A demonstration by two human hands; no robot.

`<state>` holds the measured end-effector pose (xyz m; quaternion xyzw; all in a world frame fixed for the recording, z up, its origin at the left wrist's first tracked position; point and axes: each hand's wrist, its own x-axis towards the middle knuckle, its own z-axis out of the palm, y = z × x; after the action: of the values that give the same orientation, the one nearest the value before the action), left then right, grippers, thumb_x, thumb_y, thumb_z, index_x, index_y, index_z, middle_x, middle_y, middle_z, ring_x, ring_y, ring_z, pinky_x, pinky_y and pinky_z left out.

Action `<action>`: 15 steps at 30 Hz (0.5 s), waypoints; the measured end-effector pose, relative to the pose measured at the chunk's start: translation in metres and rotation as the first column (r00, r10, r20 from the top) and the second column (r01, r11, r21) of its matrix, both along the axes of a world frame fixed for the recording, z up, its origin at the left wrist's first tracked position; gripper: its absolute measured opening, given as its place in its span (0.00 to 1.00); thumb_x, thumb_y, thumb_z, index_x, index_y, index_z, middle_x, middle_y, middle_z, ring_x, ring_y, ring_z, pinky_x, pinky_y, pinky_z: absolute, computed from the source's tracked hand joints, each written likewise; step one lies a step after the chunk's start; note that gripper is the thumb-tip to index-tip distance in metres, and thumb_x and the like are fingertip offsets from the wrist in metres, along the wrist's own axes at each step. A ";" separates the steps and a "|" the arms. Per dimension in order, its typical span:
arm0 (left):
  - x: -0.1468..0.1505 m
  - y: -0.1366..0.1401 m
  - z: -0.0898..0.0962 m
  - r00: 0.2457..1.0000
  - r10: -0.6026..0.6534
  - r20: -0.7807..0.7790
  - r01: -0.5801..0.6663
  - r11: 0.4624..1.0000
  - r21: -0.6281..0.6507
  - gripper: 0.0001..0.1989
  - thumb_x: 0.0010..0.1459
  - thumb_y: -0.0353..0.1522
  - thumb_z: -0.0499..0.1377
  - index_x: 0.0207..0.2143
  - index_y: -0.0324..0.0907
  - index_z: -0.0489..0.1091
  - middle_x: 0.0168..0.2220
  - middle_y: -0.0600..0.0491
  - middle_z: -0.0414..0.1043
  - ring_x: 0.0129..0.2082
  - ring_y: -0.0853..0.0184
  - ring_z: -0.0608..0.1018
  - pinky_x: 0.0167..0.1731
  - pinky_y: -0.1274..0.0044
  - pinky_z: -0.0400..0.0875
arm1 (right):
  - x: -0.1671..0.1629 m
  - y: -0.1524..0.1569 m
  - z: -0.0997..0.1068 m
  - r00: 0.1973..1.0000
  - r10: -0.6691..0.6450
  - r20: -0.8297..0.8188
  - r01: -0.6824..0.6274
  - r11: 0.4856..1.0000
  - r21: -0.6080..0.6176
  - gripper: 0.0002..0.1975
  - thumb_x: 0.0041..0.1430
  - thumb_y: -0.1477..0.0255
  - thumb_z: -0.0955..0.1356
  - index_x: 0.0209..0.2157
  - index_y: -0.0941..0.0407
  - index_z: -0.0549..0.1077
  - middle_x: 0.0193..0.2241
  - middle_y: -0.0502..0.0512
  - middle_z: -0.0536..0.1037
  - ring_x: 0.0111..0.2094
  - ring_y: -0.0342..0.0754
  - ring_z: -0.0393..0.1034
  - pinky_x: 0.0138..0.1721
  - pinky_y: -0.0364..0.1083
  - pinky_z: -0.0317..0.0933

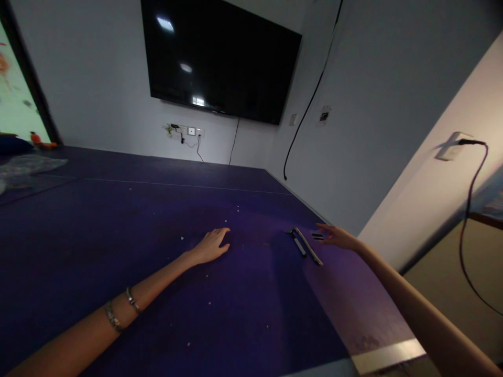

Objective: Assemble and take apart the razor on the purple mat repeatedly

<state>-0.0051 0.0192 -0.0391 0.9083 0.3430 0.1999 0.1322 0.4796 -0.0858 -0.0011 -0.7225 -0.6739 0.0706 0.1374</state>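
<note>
Purple in colour, the table (149, 283) is provided near its right edge with two small dark strips (318, 238), laid at the fingertips of the right hand (338, 237), whose fingers are spread; whether contact is made cannot be told. Left of the strips, a slim rod (309, 246) and a grey-handled tool (299, 246) are placed side by side. The left hand (210, 246) is positioned mid-table, its thumb held apart from its gathered fingers.
</note>
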 end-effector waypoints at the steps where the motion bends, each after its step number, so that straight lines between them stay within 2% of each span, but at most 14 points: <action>1: -0.002 0.001 -0.001 1.000 0.002 -0.002 -0.002 1.000 -0.001 0.22 0.55 0.36 0.50 0.52 0.41 0.56 0.54 0.44 0.61 0.54 0.58 0.64 0.52 0.66 0.57 | 0.008 0.000 -0.006 1.000 -0.009 -0.002 0.009 1.000 -0.012 0.36 0.43 0.68 0.69 0.56 0.58 0.61 0.44 0.59 0.74 0.31 0.48 0.70 0.36 0.47 0.65; 6: -0.007 0.002 -0.005 1.000 0.005 -0.017 -0.005 1.000 0.004 0.21 0.55 0.36 0.50 0.52 0.40 0.57 0.53 0.44 0.62 0.54 0.58 0.64 0.52 0.67 0.57 | 0.023 0.004 -0.029 0.999 -0.037 0.006 0.037 0.997 -0.063 0.35 0.42 0.70 0.68 0.55 0.59 0.63 0.43 0.59 0.75 0.31 0.48 0.70 0.33 0.45 0.64; 15: -0.013 -0.001 -0.005 0.999 0.010 -0.047 -0.010 1.000 -0.013 0.21 0.55 0.36 0.50 0.51 0.40 0.58 0.54 0.44 0.62 0.54 0.59 0.64 0.52 0.66 0.57 | 0.013 0.017 -0.033 0.997 -0.007 -0.077 -0.001 0.995 -0.102 0.36 0.41 0.74 0.67 0.56 0.58 0.61 0.46 0.61 0.73 0.27 0.44 0.69 0.29 0.43 0.65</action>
<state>-0.0183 0.0186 -0.0445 0.9101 0.3519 0.1770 0.1291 0.4923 -0.0689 -0.0337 -0.7263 -0.6625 0.1325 0.1266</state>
